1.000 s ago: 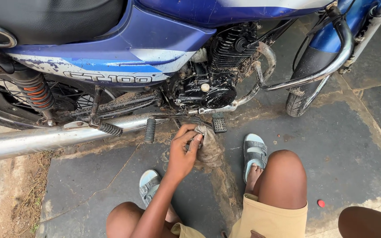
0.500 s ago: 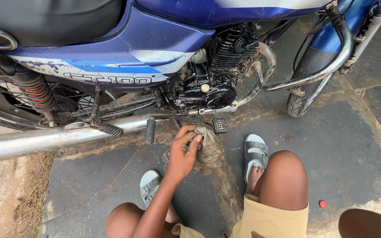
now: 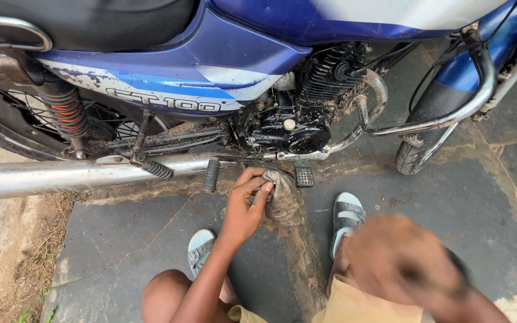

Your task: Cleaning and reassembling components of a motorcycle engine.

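Head view, looking down: the left hand (image 3: 245, 210) is closed around a crumpled, grey-brown dirty cloth rag (image 3: 281, 200), fingers curled over its upper left edge and thumb pressed against it. The rag sits just below the black, grime-coated engine casing (image 3: 291, 128) of a blue and white motorcycle (image 3: 222, 66), between the black ribbed rubber footpeg (image 3: 211, 174) on one side and the small black square brake pedal (image 3: 304, 176) on the other. The rag is bunched, with its longer dimension running roughly from the engine down toward the person; its lower end hangs near the dark stone-slab floor (image 3: 121, 233).

The right hand (image 3: 405, 263) is in the foreground at lower right, heavily blurred; whether its grip is open or closed cannot be told, and nothing can be made out in it.

The motorcycle stands side-on across the top of the view, its long axis left to right, front wheel (image 3: 429, 128) at right. A long chrome exhaust pipe (image 3: 61, 176) lies parallel to that axis at left, below an orange coil shock absorber (image 3: 67, 113). A curved chrome crash bar (image 3: 444, 116) wraps ahead of the engine.

Two light blue strapped sandals (image 3: 347, 215) rest flat on the floor, toes pointing toward the motorcycle.
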